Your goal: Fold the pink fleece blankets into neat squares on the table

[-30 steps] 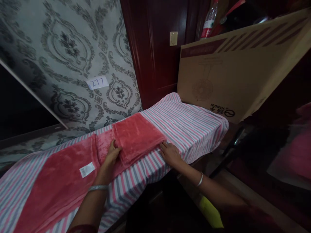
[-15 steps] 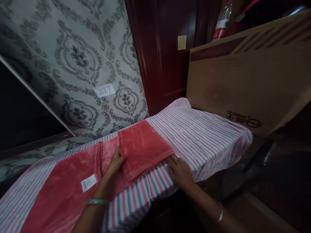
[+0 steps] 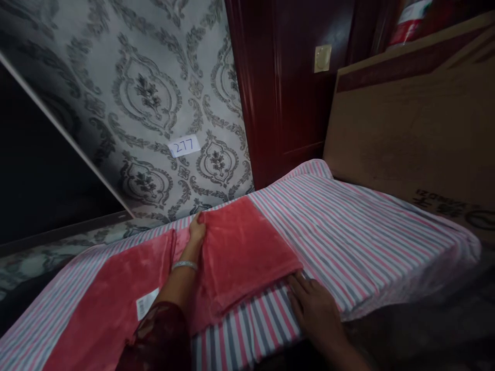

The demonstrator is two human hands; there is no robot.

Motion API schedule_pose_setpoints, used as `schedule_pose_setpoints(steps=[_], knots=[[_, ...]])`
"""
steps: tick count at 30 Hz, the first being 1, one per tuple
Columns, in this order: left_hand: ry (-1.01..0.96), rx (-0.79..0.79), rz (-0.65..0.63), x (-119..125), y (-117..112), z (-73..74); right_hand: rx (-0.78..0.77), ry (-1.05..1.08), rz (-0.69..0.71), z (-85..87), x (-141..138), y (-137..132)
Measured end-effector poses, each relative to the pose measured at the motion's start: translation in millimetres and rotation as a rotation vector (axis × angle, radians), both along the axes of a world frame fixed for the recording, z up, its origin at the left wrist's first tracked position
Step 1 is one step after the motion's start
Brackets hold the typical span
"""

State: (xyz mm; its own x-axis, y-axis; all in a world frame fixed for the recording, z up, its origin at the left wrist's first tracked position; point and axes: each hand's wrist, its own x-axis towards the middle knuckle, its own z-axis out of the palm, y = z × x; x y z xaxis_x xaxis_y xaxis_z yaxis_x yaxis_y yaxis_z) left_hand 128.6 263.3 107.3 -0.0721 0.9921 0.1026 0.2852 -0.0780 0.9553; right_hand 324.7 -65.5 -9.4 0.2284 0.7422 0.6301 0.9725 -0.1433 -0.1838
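Note:
A plush red blanket (image 3: pixel 247 247) lies on the striped cloth, with its right part folded over into a thick, flat layer. A white label with a barcode (image 3: pixel 147 304) shows on its left part. My left hand (image 3: pixel 197 229) is closed on the far left corner of the folded layer, fingertips partly hidden. By the near right corner rests my right hand (image 3: pixel 315 309), palm down, its fingers stretched out and touching the blanket's edge. A silvery bangle and a dark red sleeve show on my left arm.
Pink, grey and white striped cloth (image 3: pixel 340 232) covers the table. Behind stand patterned wallpaper with a paper marked 277 (image 3: pixel 184 146) and a dark red door (image 3: pixel 294 103). A large cardboard box (image 3: pixel 406 123) is at right, a dark screen (image 3: pixel 46 165) at left.
My left hand has moved away from me along the fold to the far corner. My right hand stays by the near right corner. The view has shifted, so the box sits further right.

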Motion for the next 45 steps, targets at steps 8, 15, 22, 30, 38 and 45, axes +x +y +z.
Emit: schedule_pose_setpoints(steps=[8, 15, 22, 30, 38, 45], knots=[[0.430, 0.026, 0.076, -4.7, 0.4, 0.9, 0.019, 0.003, 0.007, 2.6, -0.6, -0.6], [1.011, 0.449, -0.414, 77.4, -1.4, 17.0, 0.037, 0.016, 0.001, 0.0, -1.3, 0.1], [1.128, 0.406, -0.510, 140.1, 18.2, 3.6, 0.061, -0.027, 0.038, -5.3, 5.3, -0.1], [1.257, 0.408, -0.431, 137.0, 18.4, -35.8, 0.091, -0.108, 0.097, -9.4, 13.1, -1.5], [1.296, 0.482, -0.396, 138.1, 14.0, -35.2, 0.188, 0.310, 0.260, 47.4, 22.9, -8.4], [1.186, 0.527, -0.438, 133.4, 10.6, -30.8, -0.078, 0.160, 0.319, 114.5, 17.8, 81.3]])
